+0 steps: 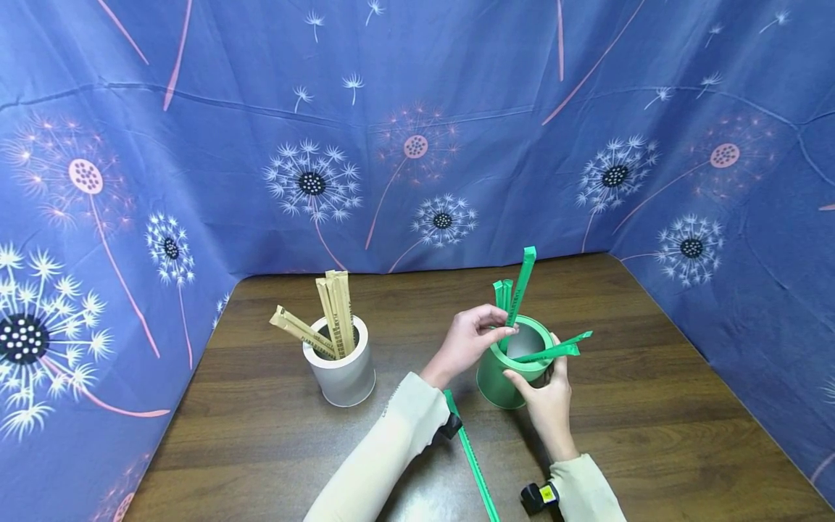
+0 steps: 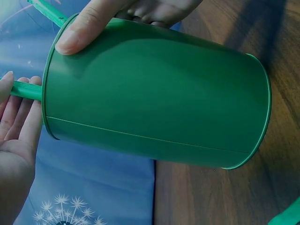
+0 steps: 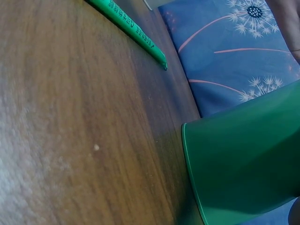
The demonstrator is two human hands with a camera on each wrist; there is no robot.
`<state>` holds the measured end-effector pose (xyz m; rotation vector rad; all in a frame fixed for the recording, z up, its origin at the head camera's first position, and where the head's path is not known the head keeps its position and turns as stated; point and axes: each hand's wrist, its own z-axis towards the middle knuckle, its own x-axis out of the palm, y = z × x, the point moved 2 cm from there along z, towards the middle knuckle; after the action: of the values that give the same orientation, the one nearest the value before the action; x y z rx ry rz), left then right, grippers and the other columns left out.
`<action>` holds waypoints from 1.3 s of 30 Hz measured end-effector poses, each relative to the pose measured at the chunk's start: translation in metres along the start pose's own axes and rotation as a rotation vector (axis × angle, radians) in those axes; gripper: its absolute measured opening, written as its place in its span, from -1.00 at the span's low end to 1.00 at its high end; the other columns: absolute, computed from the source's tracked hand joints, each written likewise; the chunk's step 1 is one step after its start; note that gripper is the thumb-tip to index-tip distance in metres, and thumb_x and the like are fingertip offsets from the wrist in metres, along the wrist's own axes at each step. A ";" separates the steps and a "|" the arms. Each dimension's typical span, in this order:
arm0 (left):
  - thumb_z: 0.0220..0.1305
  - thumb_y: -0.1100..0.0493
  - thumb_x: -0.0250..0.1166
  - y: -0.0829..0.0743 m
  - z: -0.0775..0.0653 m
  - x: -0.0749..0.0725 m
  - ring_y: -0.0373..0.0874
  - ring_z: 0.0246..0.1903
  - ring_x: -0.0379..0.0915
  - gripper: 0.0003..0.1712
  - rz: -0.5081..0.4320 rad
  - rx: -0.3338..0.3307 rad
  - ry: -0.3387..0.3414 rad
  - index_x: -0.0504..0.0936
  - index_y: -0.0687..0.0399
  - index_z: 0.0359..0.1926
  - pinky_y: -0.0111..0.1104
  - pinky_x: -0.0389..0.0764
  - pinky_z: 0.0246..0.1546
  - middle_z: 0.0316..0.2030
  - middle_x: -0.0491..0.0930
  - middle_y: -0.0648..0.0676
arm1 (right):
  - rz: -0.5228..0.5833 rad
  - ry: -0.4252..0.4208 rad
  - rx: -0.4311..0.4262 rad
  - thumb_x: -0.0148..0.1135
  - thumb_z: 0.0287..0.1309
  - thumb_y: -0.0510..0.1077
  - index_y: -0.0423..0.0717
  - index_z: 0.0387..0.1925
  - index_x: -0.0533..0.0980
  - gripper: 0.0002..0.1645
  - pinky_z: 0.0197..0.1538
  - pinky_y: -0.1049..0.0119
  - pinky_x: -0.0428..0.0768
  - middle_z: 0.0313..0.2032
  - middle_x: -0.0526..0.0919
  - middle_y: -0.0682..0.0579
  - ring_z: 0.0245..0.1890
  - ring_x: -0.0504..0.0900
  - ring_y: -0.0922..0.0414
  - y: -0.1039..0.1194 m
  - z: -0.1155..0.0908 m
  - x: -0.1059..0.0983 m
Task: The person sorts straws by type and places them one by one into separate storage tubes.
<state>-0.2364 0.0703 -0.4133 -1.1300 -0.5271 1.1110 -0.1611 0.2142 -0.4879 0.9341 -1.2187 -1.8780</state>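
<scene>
In the head view my left hand (image 1: 464, 339) pinches a green wrapped straw (image 1: 524, 279) that stands up from the mouth of a green can (image 1: 493, 383). My right hand (image 1: 551, 407) grips this can by its near right side, thumb just below the rim. Other green wrapped straws (image 1: 501, 291) stand at the can's back left, and a couple more (image 1: 551, 352) lean out over its right rim. From the left wrist, the can's smooth wall (image 2: 154, 93) fills the middle, with my right thumb (image 2: 82, 30) on it. One green straw (image 1: 475, 464) lies on the table.
To the left stands a light grey can (image 1: 343, 377) holding several tan wrapped straws (image 1: 337, 308), some upright and some leaning left. The wooden table (image 1: 261, 435) is bordered at the back and sides by a blue dandelion-print cloth (image 1: 248, 159).
</scene>
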 end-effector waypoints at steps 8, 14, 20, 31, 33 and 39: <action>0.19 0.30 0.33 0.000 0.000 0.000 0.16 -0.15 0.67 -0.80 -0.027 -0.009 0.001 0.62 0.35 -0.18 -0.59 0.58 -0.24 -0.18 0.70 0.30 | 0.000 -0.006 -0.006 0.51 -0.12 -0.30 0.03 0.43 0.13 0.10 0.14 0.80 0.24 0.31 0.37 -0.15 0.20 0.35 0.41 0.000 0.000 0.001; 0.19 0.32 0.32 0.000 -0.001 0.001 0.15 -0.16 0.68 -0.79 -0.033 -0.009 0.009 0.61 0.38 -0.17 -0.59 0.59 -0.24 -0.18 0.70 0.31 | -0.011 -0.010 -0.003 0.51 -0.13 -0.30 0.03 0.42 0.13 0.10 0.15 0.80 0.24 0.31 0.38 -0.15 0.20 0.35 0.40 -0.001 0.000 0.001; 0.19 0.32 0.32 0.000 0.000 0.001 0.14 -0.15 0.68 -0.79 -0.033 -0.011 0.014 0.61 0.38 -0.16 -0.60 0.58 -0.24 -0.18 0.70 0.31 | -0.018 -0.010 -0.009 0.51 -0.13 -0.30 0.03 0.43 0.13 0.10 0.14 0.80 0.24 0.31 0.37 -0.16 0.18 0.33 0.46 -0.002 0.000 0.000; 0.18 0.29 0.35 0.002 0.000 0.002 0.10 -0.15 0.68 -0.77 -0.002 -0.006 -0.002 0.63 0.34 -0.16 -0.59 0.58 -0.21 -0.18 0.71 0.27 | -0.023 0.000 0.001 0.51 -0.15 -0.31 0.02 0.44 0.10 0.15 0.13 0.80 0.23 0.32 0.36 -0.17 0.28 0.37 0.00 -0.001 0.001 -0.001; 0.18 0.29 0.34 0.002 0.000 0.002 0.10 -0.13 0.67 -0.76 -0.007 -0.004 -0.001 0.63 0.34 -0.14 -0.58 0.58 -0.19 -0.17 0.70 0.27 | -0.022 0.000 0.000 0.51 -0.14 -0.31 0.02 0.44 0.10 0.14 0.14 0.80 0.23 0.32 0.36 -0.17 0.28 0.37 -0.01 -0.001 0.001 -0.001; 0.18 0.40 0.29 0.004 -0.001 0.002 0.20 -0.05 0.62 -0.73 -0.090 0.016 0.024 0.58 0.43 -0.08 -0.51 0.61 -0.08 -0.09 0.65 0.38 | -0.036 -0.002 -0.012 0.51 -0.15 -0.30 -0.02 0.43 0.11 0.12 0.16 0.81 0.21 0.32 0.35 -0.18 0.32 0.35 0.02 -0.002 0.001 0.000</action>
<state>-0.2368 0.0716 -0.4173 -1.0939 -0.5438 1.0206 -0.1619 0.2155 -0.4894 0.9535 -1.1973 -1.9128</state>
